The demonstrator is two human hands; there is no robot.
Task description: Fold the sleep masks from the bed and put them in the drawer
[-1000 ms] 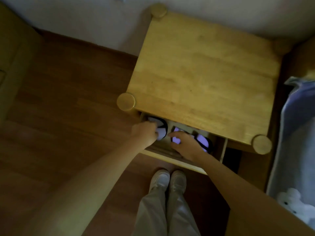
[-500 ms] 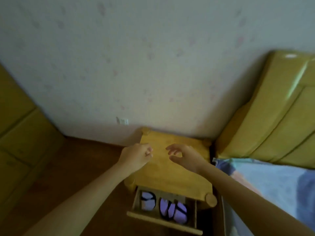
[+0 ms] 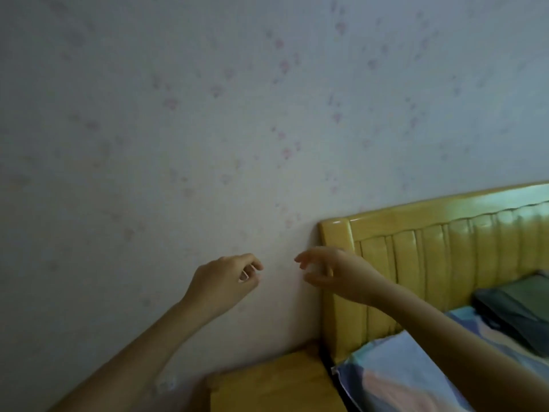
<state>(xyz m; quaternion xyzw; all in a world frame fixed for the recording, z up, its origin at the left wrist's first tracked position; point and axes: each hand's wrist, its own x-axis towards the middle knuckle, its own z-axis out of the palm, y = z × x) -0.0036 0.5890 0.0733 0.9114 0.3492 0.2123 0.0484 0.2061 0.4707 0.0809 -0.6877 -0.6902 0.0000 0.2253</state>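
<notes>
Both hands have come up out of the drawer since a second ago; camera has swung up with them, from drawer and floor to wall and headboard. Drawer with its purple masks, seen half a second back, is now out of frame; only a corner of the bench top remains.

Head view:
- Left hand [image 3: 225, 282]: raised in front of the wall, fingers loosely curled, thumb near the fingertips, nothing in it. Forearm runs down to the lower left edge.
- Right hand [image 3: 332, 273]: raised level with the left, fingers spread and slightly hooked, empty. Forearm crosses down to the lower right corner.
- Hands are near each other but apart, fingertips pointing toward the gap between them.
- Wall [image 3: 208, 129]: pale, with faint pink marks, behind and above both hands.
- Headboard [image 3: 439, 254]: yellow wood, ribbed panels, just behind and to the right of the right hand.
- Bench [image 3: 273, 385]: yellow wood top, below both hands at the bottom edge.
- Bed [image 3: 395, 370]: blue and pink cover, under the right forearm.
- Dark folded fabric [image 3: 520, 310] lies on the bed by the headboard, well right of the right hand; cannot tell what it is.
- Sleep masks: none in view.
</notes>
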